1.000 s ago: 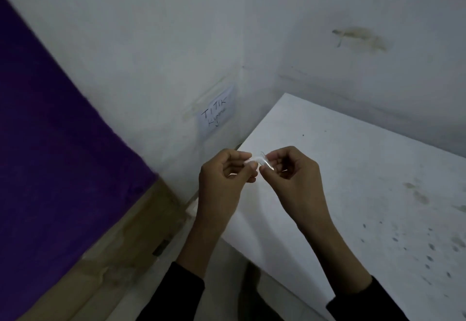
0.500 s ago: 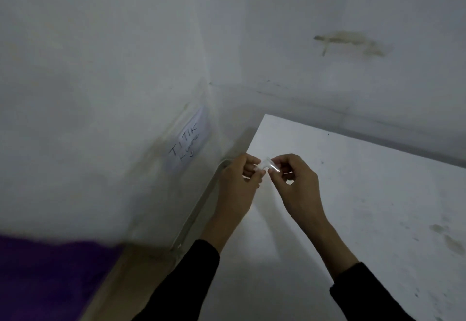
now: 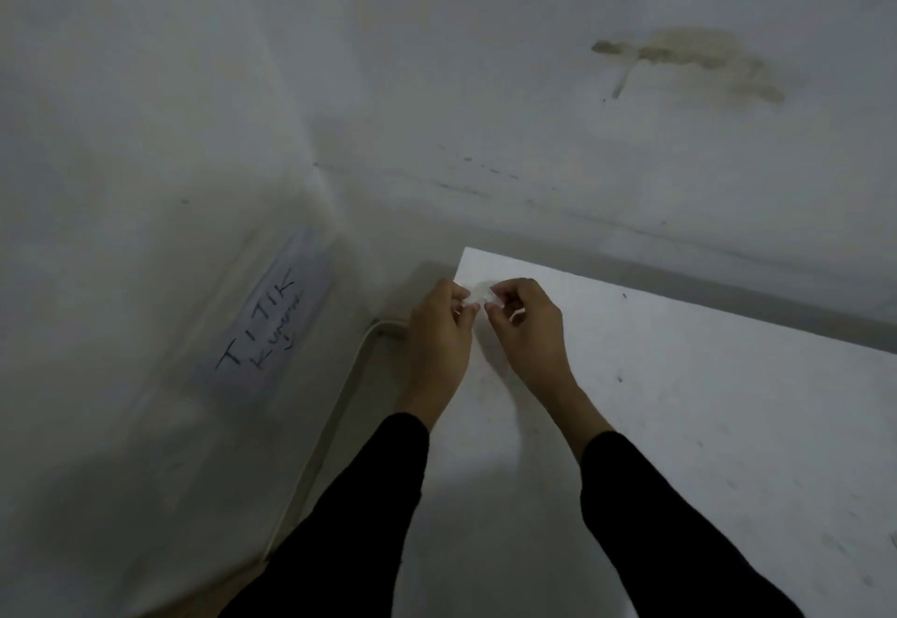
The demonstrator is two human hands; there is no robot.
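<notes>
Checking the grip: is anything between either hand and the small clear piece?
Nothing visible does. The left hand and right hand both pinch the small clear piece directly, near the white table corner.

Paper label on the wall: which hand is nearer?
Left. The left hand is just right of the paper label; the right hand is farther right. Both pinch a small clear piece.

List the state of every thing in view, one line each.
table: white, speckled with dark marks.
left hand: fingers curled, pinches the small clear piece at its left end.
right hand: fingers curled, pinches its right end.
small clear piece: held over the table's far corner; too blurred to tell more.
paper label: stuck flat, handwritten.
</notes>
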